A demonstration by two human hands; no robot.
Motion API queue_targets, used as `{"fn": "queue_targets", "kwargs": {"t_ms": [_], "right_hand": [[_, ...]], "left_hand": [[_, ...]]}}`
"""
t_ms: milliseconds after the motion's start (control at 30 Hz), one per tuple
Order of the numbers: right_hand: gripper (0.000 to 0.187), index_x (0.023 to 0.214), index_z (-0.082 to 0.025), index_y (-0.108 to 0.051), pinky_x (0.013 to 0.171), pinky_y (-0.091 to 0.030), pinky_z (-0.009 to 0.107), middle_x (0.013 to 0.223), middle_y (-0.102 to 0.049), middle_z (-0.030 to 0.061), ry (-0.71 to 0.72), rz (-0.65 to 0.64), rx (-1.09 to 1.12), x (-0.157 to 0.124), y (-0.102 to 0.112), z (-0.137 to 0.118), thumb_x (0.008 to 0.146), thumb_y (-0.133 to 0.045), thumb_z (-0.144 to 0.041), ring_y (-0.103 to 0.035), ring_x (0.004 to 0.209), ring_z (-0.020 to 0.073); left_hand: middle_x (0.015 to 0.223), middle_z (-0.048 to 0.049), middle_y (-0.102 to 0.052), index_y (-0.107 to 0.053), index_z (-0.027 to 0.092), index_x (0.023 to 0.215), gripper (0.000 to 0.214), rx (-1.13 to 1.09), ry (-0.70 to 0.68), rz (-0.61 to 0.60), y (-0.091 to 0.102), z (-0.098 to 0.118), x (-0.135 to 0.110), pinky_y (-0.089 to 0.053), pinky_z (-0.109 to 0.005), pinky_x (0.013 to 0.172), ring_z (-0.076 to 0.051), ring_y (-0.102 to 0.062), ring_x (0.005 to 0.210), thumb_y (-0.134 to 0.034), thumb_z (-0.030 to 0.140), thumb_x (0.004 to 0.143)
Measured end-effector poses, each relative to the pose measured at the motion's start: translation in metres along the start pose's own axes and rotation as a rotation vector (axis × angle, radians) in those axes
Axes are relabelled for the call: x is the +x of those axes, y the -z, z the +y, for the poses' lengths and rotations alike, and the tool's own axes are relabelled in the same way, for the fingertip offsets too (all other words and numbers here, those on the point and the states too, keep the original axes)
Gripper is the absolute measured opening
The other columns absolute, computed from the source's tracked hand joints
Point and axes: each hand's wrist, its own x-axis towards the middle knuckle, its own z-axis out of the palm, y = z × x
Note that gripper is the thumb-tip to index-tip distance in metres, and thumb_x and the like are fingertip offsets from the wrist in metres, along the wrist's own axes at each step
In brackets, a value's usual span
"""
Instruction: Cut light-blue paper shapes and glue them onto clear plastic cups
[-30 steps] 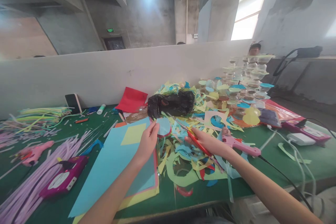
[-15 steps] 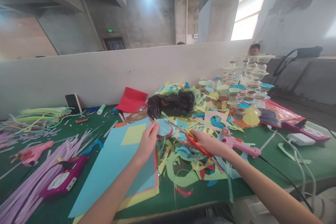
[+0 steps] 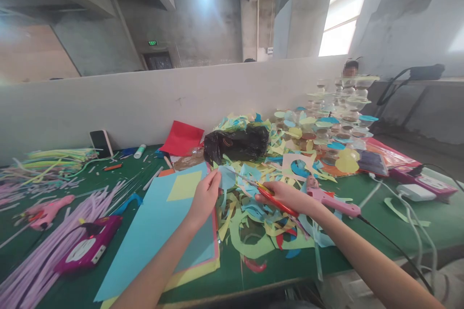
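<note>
My left hand (image 3: 203,198) pinches a small light-blue paper piece (image 3: 226,177) above the green table (image 3: 362,198). My right hand (image 3: 286,196) grips red-handled scissors (image 3: 268,194), whose blades reach left into the blue piece. Below both hands lies a heap of coloured paper scraps (image 3: 253,222). A stack of large blue and yellow paper sheets (image 3: 163,222) sits under my left forearm.
A pink glue gun (image 3: 331,200) with a black cord lies right of my right hand. Behind are a black bag (image 3: 235,143), a red sheet (image 3: 181,137), and stacked clear cups (image 3: 337,116). At left lie purple straws (image 3: 43,256), a magenta device (image 3: 87,246), a phone (image 3: 101,142).
The scissors have worked further into the blue piece and their blades have come together. My left hand turned the piece slightly; a red-edged strip now hangs lower.
</note>
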Motion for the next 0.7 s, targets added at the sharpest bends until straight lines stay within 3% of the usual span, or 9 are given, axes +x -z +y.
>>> {"fn": "queue_targets", "kwargs": {"t_ms": [100, 700], "right_hand": [[0.052, 0.072, -0.021, -0.045, 0.054, -0.028, 0.027, 0.065, -0.050, -0.0027, 0.027, -0.027, 0.015, -0.0013, 0.0027, -0.0002, 0.083, -0.049, -0.072, -0.043, 0.056, 0.0135], [0.052, 0.073, -0.021, -0.046, 0.053, -0.028, 0.027, 0.064, -0.048, -0.0035, 0.021, -0.032, 0.091, -0.0016, 0.0037, -0.0011, 0.083, -0.049, -0.072, -0.041, 0.055, 0.0127]], "left_hand": [[0.058, 0.0030, -0.044, -0.064, 0.017, 0.104, 0.041, -0.012, 0.020, -0.020, 0.0000, 0.0017, -0.0006, -0.040, -0.026, 0.057, -0.016, -0.050, 0.059, -0.043, 0.050, 0.090], [0.062, 0.0015, -0.054, -0.056, 0.020, 0.076, 0.034, -0.015, -0.060, -0.079, -0.0020, 0.0024, -0.0011, -0.040, -0.026, 0.062, -0.016, -0.056, 0.060, -0.042, 0.046, 0.093]]}}
